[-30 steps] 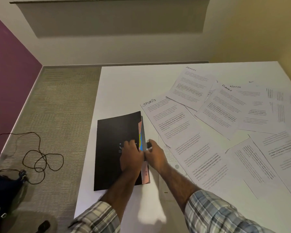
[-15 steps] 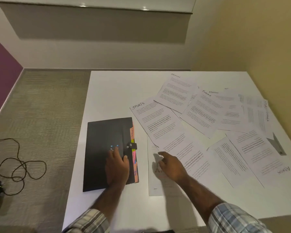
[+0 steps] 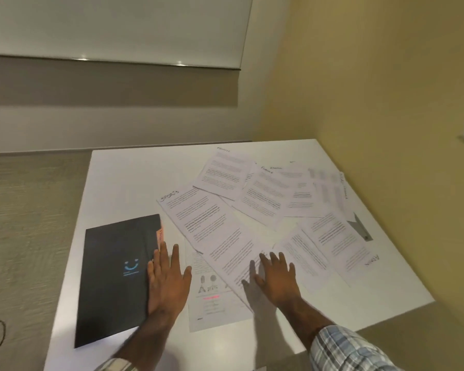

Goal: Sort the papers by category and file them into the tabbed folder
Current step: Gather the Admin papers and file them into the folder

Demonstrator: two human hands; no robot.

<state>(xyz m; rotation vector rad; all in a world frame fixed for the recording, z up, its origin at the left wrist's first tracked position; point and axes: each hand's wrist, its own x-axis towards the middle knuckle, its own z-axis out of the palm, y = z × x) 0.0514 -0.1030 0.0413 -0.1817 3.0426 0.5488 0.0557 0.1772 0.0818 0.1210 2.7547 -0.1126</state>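
A black tabbed folder [image 3: 115, 274] lies closed at the lower left of the white desk [image 3: 134, 178], coloured tabs along its right edge. The left hand [image 3: 166, 282] lies flat and open on that edge, gripping nothing. The right hand [image 3: 276, 279], fingers spread, is open over the sheet headed SPORTS [image 3: 206, 231], holding nothing. More printed papers [image 3: 268, 199] overlap across the frame's centre and right.

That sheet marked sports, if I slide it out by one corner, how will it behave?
The SPORTS sheet is probably thin and floppy, so lifted by a corner it would sag. It overlaps neighbouring papers, so pulling may drag them along the smooth table.
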